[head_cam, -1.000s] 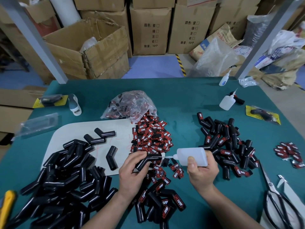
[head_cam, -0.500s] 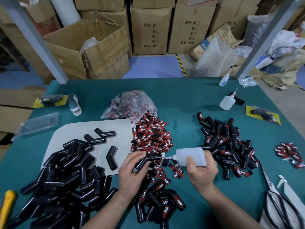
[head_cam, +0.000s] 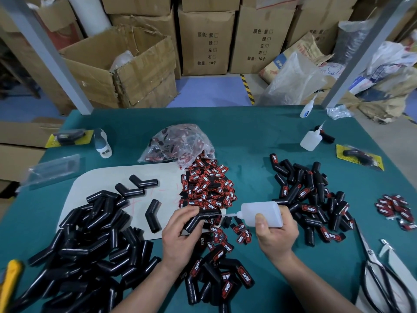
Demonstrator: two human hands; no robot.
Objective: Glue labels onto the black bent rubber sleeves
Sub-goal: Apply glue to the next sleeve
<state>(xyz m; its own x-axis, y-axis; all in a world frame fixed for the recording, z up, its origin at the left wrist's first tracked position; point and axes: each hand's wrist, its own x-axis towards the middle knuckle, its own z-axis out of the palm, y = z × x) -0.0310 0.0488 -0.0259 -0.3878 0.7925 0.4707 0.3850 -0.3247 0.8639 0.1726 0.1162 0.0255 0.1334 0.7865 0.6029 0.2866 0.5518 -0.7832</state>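
- Head view: the left hand [head_cam: 180, 233] grips a black bent sleeve [head_cam: 202, 219] above the green table [head_cam: 248, 141], fingers wrapped round its lower leg, the upper leg pointing right.
- The right hand [head_cam: 276, 234] is closed round a white glue bottle [head_cam: 261, 213] held on its side, thumb on top; the nozzle tip touches the right end of the held sleeve.
- Just behind the hands lies a heap of red-and-black labels [head_cam: 206, 188], spilling from a clear bag [head_cam: 178, 143] further back.
- At left, a large pile of bare sleeves [head_cam: 85, 251] partly covers a white board [head_cam: 94, 177]; three loose sleeves lie on the board apart from the pile.
- At right, a pile of labelled sleeves [head_cam: 313, 199] sits on the table; another cluster of labelled sleeves [head_cam: 216, 276] lies between the forearms.
- A small heap of labels [head_cam: 394, 210] lies near the right edge, with scissors [head_cam: 379, 265] nearer the person.
- Two spare bottles [head_cam: 311, 140] stand at the far right of the table.
- Cardboard boxes [head_cam: 205, 39] stand stacked beyond the table.
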